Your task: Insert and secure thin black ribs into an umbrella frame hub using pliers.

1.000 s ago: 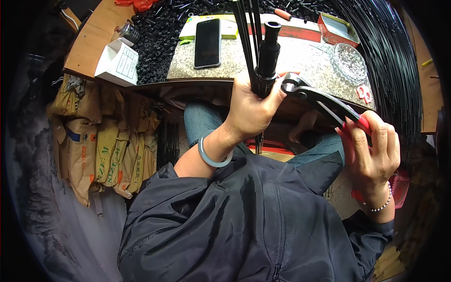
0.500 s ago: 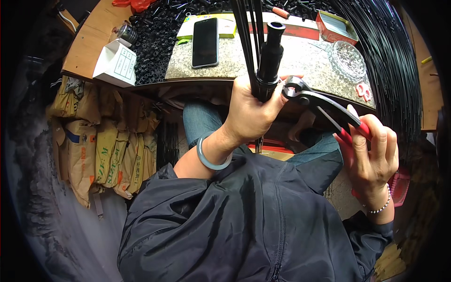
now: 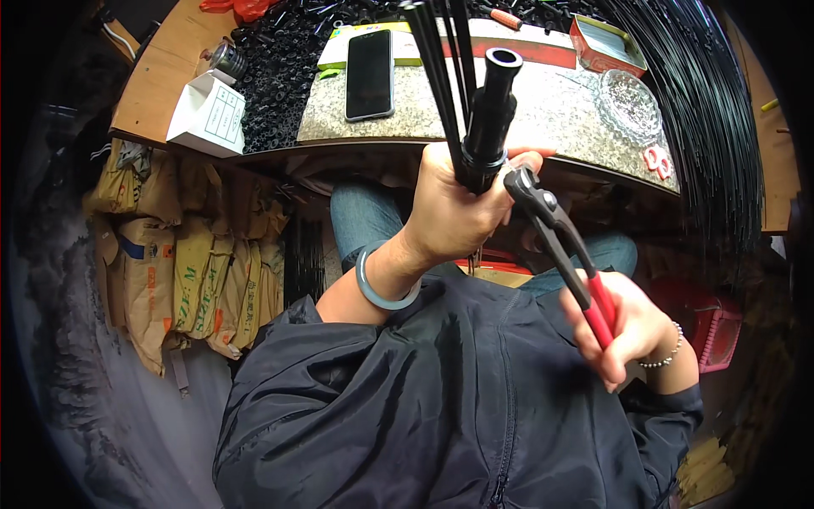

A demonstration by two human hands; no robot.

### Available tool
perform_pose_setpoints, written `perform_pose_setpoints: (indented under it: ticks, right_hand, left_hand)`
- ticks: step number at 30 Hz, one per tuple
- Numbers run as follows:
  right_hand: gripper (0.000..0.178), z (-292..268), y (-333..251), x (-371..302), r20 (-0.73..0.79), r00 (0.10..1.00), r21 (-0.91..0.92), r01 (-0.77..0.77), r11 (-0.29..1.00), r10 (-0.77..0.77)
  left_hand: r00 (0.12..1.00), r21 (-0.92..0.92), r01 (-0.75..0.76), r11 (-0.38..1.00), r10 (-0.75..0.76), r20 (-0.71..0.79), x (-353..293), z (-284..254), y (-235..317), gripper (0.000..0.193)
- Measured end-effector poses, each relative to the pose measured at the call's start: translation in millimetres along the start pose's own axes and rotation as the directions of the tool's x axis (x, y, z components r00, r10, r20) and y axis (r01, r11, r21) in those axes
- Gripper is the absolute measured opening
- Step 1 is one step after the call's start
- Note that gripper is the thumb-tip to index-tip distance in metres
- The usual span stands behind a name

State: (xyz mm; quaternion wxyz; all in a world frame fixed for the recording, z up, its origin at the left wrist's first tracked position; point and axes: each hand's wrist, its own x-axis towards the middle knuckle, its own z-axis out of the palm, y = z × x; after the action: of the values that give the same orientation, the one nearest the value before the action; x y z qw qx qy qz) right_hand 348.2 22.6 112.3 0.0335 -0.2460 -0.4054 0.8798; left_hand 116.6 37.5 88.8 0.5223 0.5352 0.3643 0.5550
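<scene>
My left hand (image 3: pixel 451 212) is wrapped round a black tube (image 3: pixel 492 110) with a flared, hollow end, held upright in front of the table edge. Several thin black rods (image 3: pixel 436 81) stand up beside the tube from the same grip, like the ribs of an umbrella frame. My right hand (image 3: pixel 623 327) grips pliers (image 3: pixel 553 222) by their red handles, which lie close together. The plier head is next to the fingertips of my left hand, beside the collar at the tube's base. Whether the jaws hold anything cannot be made out.
On the table lie a phone (image 3: pixel 370 76), a white carton (image 3: pixel 209 116), a glass dish (image 3: pixel 629 109), red-handled scissors (image 3: pixel 657 163) and a red-and-yellow tin (image 3: pixel 607 49). Small black parts (image 3: pixel 275 102) heap at the left; long black rods (image 3: pixel 704 119) hang over the right side. Brown sacks (image 3: pixel 182 271) stand below.
My right hand has swung the pliers down and toward my body, so the handles now point lower. The handles have come closer together. My left hand and the tube have barely moved.
</scene>
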Motion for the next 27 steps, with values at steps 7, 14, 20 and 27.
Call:
perform_pose_setpoints:
  ticks: [7, 14, 20, 27]
  right_hand:
    - [0.060, 1, 1, 6, 0.064, 0.559, -0.986, -0.093, -0.139, -0.826]
    - [0.066, 3, 0, 7, -0.217, 0.935, -0.551, 0.120, 0.826, -0.281]
    - [0.035, 8, -14, -3, -0.248, 0.968, -0.265, -0.019, 0.964, -0.049]
    - [0.054, 4, 11, 22, -0.074, 0.528, -0.997, -0.025, 0.071, -0.846]
  left_hand:
    - [1.000, 0.076, -0.019, 0.997, 0.021, -0.019, -1, -7, 0, 0.029]
    - [0.976, 0.063, -0.218, 0.974, 0.216, 0.027, 3, -8, -13, 0.026]
    - [0.967, 0.115, -0.252, 0.961, 0.254, -0.007, 4, -5, -17, 0.019]
    - [0.997, 0.073, -0.035, 0.997, 0.039, -0.064, -3, -4, -5, 0.018]
